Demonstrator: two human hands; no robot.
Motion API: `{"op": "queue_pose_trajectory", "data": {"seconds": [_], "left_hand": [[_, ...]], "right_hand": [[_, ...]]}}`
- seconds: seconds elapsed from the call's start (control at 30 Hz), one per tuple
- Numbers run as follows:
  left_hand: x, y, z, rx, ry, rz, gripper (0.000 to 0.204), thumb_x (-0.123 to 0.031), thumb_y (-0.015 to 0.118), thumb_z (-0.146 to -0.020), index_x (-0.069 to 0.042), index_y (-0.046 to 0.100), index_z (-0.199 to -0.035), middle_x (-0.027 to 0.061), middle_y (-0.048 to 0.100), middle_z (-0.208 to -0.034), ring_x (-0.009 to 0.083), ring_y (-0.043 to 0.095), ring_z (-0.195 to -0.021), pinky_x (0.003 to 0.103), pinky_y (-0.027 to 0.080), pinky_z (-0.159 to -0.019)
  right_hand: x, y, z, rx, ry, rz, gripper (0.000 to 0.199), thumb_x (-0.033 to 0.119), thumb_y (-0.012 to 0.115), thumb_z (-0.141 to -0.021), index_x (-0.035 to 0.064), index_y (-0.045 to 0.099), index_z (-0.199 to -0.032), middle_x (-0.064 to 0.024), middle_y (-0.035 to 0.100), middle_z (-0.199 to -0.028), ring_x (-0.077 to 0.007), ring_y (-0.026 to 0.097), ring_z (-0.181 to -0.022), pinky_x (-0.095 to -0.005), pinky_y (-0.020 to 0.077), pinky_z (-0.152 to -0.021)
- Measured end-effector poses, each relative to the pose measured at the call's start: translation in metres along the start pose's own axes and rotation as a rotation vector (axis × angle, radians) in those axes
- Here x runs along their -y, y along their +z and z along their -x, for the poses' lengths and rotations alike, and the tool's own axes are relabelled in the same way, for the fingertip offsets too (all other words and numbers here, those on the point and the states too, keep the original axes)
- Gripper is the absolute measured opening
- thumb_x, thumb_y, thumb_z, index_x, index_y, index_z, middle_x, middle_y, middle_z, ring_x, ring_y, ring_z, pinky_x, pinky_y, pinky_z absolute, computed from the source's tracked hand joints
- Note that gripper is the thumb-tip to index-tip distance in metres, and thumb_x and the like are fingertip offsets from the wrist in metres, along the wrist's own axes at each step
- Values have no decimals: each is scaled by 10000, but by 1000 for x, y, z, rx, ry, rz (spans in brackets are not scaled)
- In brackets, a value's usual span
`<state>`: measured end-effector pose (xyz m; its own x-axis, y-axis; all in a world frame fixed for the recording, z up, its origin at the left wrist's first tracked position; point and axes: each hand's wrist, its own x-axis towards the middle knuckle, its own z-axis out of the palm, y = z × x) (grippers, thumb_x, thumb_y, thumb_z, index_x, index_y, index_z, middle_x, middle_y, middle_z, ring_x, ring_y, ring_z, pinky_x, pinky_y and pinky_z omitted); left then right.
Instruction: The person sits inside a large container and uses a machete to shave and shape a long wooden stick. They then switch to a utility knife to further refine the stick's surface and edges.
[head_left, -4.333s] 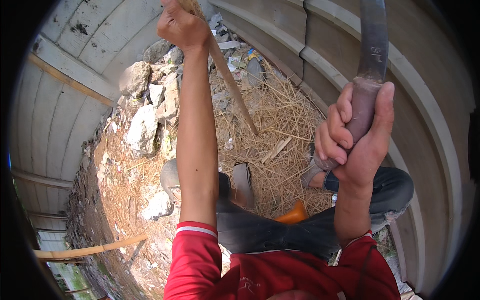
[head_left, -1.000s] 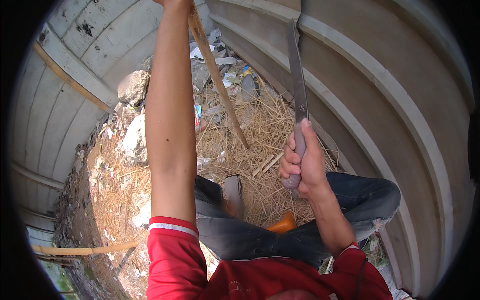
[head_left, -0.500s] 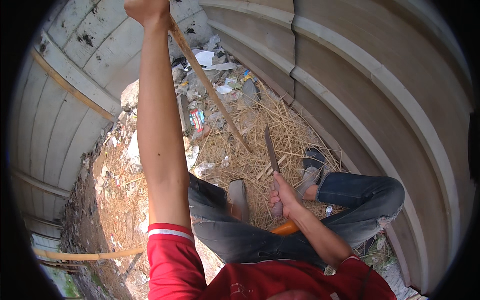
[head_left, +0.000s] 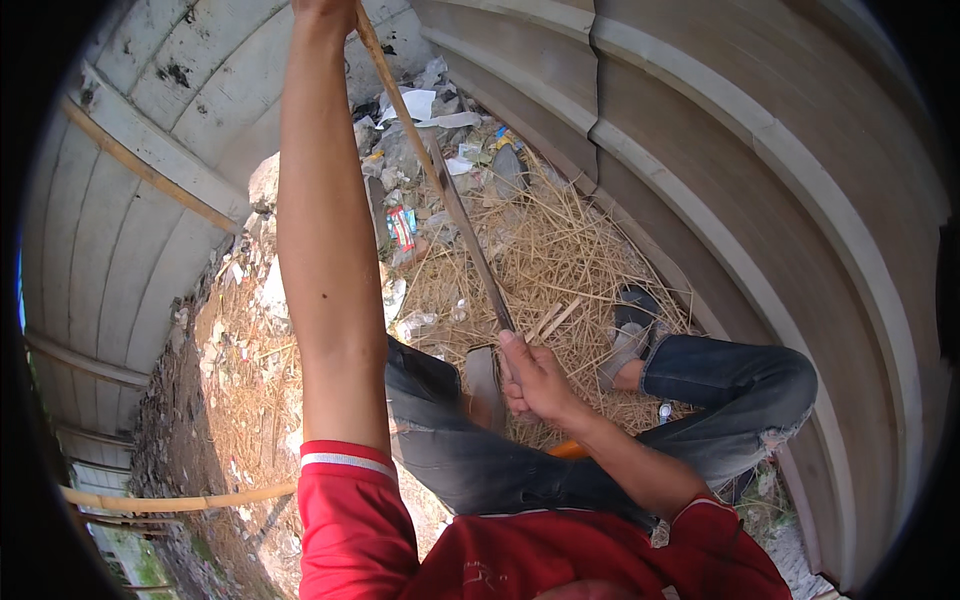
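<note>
Stretched far forward, my left hand point(head_left: 326, 10) is closed on a thin wooden stick point(head_left: 396, 98) that slants down toward me; the frame's top edge cuts off part of this hand. My right hand point(head_left: 538, 382) grips a knife with a long, narrow dark blade point(head_left: 470, 235). The blade points up and left, lying along the lower part of the stick and covering much of it. Whether its edge touches the wood I cannot tell. Pale straw-like shavings point(head_left: 560, 245) cover the ground below, between my legs.
A corrugated metal wall point(head_left: 740, 180) rises close on the right, and a pale panel wall point(head_left: 220, 90) stands on the left. Rubble and litter point(head_left: 402, 228) lie ahead. An orange curved thing point(head_left: 568, 449) shows by my lap. My bent legs point(head_left: 730, 385) frame the shavings.
My right hand has shifted left and slightly down, and the knife has swung left from beside the stick to lie along it. My left hand and the stick have moved slightly right.
</note>
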<state>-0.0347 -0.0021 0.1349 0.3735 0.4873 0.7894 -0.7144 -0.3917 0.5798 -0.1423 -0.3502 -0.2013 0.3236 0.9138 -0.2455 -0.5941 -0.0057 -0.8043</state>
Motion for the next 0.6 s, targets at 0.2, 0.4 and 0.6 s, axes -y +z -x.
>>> {"op": "queue_pose_trajectory", "data": {"seconds": [0.2,0.4,0.6], "left_hand": [[-4,-1,17,24,35,-85,359,-419,468,-1021,-84,578,-948,-35,317,-455,111,295,-355,265,247,-361],[-12,15,10,139,-275,459,306,-305,415,-1055,-69,590,-968,-24,343,-478,106,306,-370,264,247,-368],[32,49,27,-143,343,-354,302,-323,420,-1051,-92,593,-962,-42,335,-484,102,314,-380,251,250,-375]], "right_hand": [[122,4,10,-121,-172,-11,610,653,430,-1015,92,467,-776,27,389,-518,-68,380,-374,-252,379,-370],[222,69,42,-34,-1003,-300,700,786,330,-957,108,428,-814,9,371,-498,-129,346,-359,-316,374,-403],[-30,-30,1,-283,367,-95,483,568,562,-997,121,475,-836,24,400,-591,-95,391,-459,-269,373,-460]]}}
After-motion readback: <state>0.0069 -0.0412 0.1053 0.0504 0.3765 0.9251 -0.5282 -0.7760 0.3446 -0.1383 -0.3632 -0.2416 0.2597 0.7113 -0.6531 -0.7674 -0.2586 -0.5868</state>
